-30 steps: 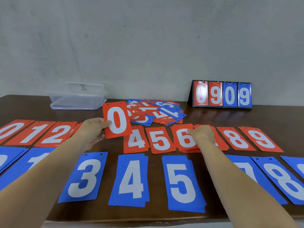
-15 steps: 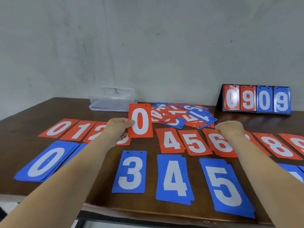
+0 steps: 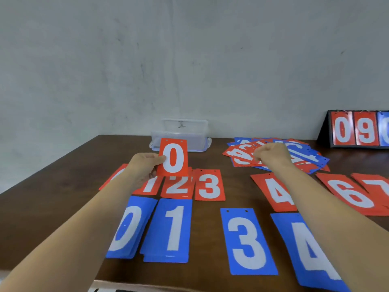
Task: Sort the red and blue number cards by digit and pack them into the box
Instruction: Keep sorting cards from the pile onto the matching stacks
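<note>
Pinching red 0 card [image 3: 173, 158] upright, left hand [image 3: 144, 166] likely heads for sorted red row [image 3: 208, 184]; clear box [image 3: 183, 131] behind, unpacked; right hand [image 3: 271, 153] curled over unsorted pile [image 3: 237, 155], grip unclear.

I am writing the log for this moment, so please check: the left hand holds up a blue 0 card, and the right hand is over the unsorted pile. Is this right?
Not quite: the head view shows the 0 card in the left hand is red, not blue. The right hand is indeed over the unsorted pile.
</note>
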The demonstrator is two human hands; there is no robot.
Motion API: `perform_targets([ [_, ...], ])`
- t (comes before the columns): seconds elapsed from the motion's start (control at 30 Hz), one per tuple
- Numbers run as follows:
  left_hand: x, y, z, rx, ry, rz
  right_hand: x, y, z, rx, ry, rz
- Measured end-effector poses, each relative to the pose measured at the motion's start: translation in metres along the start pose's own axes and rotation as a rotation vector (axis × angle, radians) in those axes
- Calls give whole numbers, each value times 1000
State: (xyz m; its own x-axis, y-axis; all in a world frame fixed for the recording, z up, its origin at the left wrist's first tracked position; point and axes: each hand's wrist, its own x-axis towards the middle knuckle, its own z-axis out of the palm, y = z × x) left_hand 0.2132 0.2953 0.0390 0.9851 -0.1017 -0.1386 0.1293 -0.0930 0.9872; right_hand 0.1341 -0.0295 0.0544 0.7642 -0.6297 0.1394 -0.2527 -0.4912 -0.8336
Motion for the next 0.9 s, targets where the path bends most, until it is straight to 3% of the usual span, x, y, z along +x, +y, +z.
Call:
perform_targets([
  [0.17,24,-12,-57,26,67,8,-7,-16,39,-180,8,-134],
  [0.4,40,-34,-116,217,149,21,-13,-32,73,-372,51,-173],
  [0.6,47,-43,-137,273,164,22,-11,-36,92,-416,60,-188],
  [0.9,47,-48,-138,649,272,108,-13,-36,98,-438,56,-217],
])
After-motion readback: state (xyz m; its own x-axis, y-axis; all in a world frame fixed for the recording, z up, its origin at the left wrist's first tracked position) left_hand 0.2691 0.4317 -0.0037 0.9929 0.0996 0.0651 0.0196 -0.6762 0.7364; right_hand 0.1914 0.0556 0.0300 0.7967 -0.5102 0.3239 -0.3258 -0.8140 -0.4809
